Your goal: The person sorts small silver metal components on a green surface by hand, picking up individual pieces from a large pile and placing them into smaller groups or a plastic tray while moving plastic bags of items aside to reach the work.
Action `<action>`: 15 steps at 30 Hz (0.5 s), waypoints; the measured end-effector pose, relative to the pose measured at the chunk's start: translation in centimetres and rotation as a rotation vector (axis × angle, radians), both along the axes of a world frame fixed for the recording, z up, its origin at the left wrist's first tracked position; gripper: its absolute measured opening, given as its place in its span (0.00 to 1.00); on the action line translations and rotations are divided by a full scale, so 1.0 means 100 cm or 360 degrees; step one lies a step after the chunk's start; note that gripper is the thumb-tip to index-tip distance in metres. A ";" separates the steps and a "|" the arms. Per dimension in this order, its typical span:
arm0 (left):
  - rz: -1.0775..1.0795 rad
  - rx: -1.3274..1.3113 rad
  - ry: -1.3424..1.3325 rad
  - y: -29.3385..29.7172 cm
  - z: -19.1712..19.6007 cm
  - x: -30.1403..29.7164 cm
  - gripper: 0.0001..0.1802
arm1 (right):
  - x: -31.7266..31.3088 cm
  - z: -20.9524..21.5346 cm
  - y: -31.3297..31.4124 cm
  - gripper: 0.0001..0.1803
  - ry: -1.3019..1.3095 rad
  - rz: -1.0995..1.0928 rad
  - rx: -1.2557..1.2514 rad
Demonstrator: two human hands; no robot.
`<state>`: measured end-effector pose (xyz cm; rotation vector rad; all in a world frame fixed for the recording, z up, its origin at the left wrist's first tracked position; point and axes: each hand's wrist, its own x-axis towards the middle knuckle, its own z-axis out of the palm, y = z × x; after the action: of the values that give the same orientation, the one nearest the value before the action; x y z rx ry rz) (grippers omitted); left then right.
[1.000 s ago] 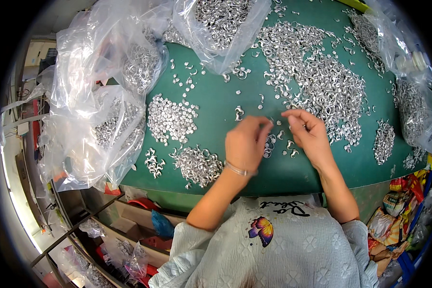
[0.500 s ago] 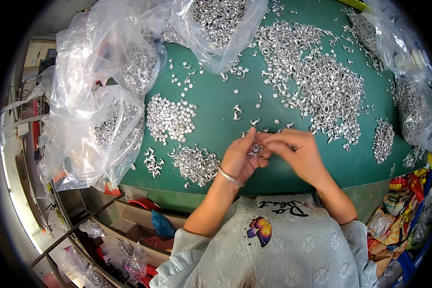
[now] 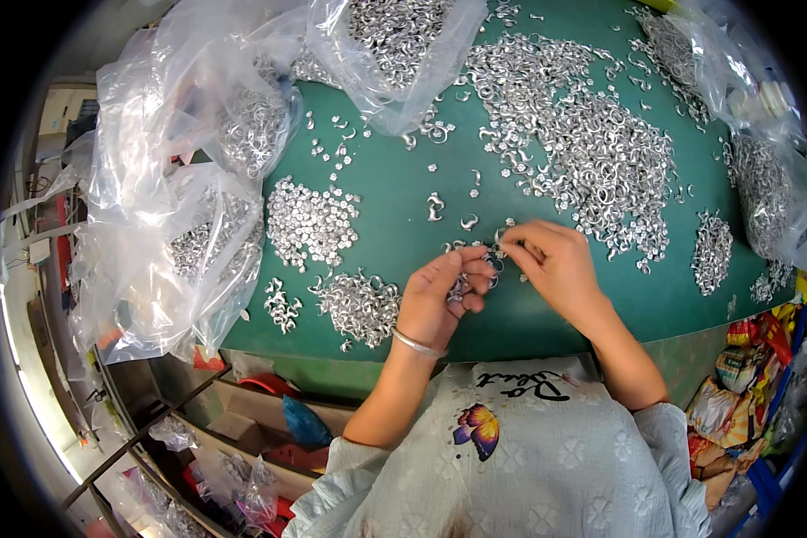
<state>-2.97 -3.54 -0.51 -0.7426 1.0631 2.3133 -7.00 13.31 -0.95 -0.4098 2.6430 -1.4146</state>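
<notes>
Small silver metal pieces (image 3: 458, 287) lie in the curled fingers of my left hand (image 3: 430, 300), which wears a bangle. A curved piece or ring (image 3: 494, 261) shows at its fingertips. Close beside it, my right hand (image 3: 556, 269) has thumb and forefinger pinched on a small silver metal piece (image 3: 499, 244); its exact shape is too small to tell. Just beyond the hands, several loose curved pieces (image 3: 469, 222) lie on the green table (image 3: 394, 193). To the left of my left hand is a heap of curved silver pieces (image 3: 360, 307).
A pile of flower-shaped silver pieces (image 3: 309, 222) lies left, and a large spread of curved pieces (image 3: 601, 157) lies right. Clear plastic bags (image 3: 143, 179) of metal parts crowd the left and far edges. An open drawer (image 3: 242, 399) is below the table edge; colourful packets (image 3: 726, 386) lie lower right.
My right hand has drawn back slightly from the left palm and now pinches a piece at the left fingertips. The left hand has shifted a little left; the view has moved slightly.
</notes>
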 end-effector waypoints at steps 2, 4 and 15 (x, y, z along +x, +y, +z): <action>0.0058 0.0245 -0.0133 0.005 0.001 -0.003 0.22 | 0.009 0.013 0.006 0.06 -0.0194 0.0069 -0.0223; 0.0046 0.0563 -0.0199 0.008 -0.007 -0.003 0.24 | 0.021 0.017 0.010 0.07 -0.0230 0.0145 -0.0288; -0.0007 0.0464 -0.0461 0.049 0.021 -0.007 0.22 | 0.058 0.011 0.077 0.06 -0.0284 -0.0485 -0.0137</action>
<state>-3.72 1.40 1.54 -0.9181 0.5847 2.2058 -1.23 20.99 0.16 0.1157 2.5853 -1.5676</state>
